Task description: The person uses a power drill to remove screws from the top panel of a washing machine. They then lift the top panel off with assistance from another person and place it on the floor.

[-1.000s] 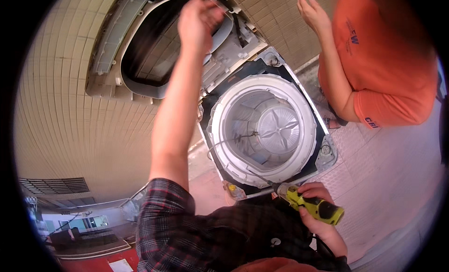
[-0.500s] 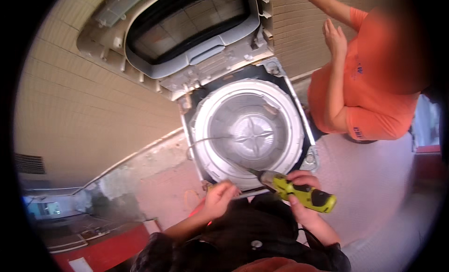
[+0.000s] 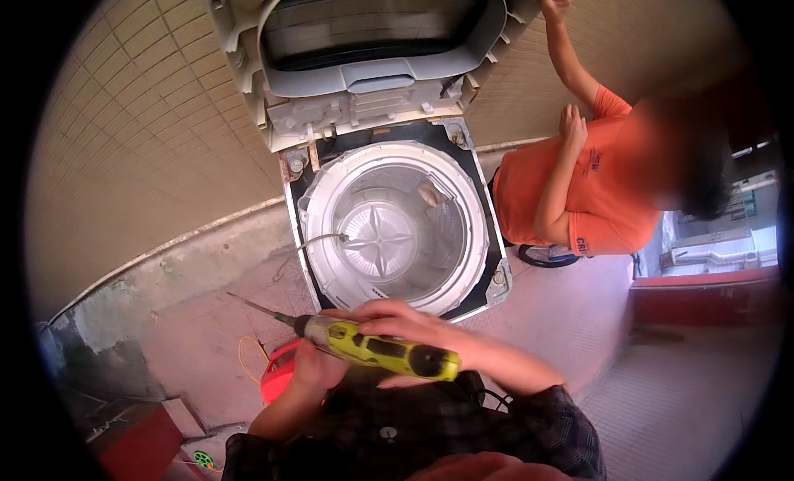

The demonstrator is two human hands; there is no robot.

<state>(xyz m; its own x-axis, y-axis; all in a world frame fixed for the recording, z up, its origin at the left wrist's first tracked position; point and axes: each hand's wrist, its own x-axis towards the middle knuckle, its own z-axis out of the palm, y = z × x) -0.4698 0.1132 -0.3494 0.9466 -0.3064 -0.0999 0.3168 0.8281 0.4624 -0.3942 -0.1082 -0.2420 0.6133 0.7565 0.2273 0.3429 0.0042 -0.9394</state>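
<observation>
Drum point(image 3: 471, 241) mouth open from above — thin hose point(image 3: 313, 241) arcing over its left rim intrudes; raised top cover point(image 3: 314, 86) blocks the far side, co-worker point(image 3: 608, 179) the right, power driver point(image 3: 385, 349) the near side.

One left hand point(image 3: 319, 368), one right hand point(image 3: 407, 322), one co-worker point(image 3: 591, 171), one drill point(image 3: 382, 349), one tub point(image 3: 475, 233), apparently one red case point(image 3: 279, 372).

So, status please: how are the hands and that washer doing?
Left hand and right hand on lime-green power driver, bit pointing left. Washer tub open beyond. Thin cord across its rim.
</observation>
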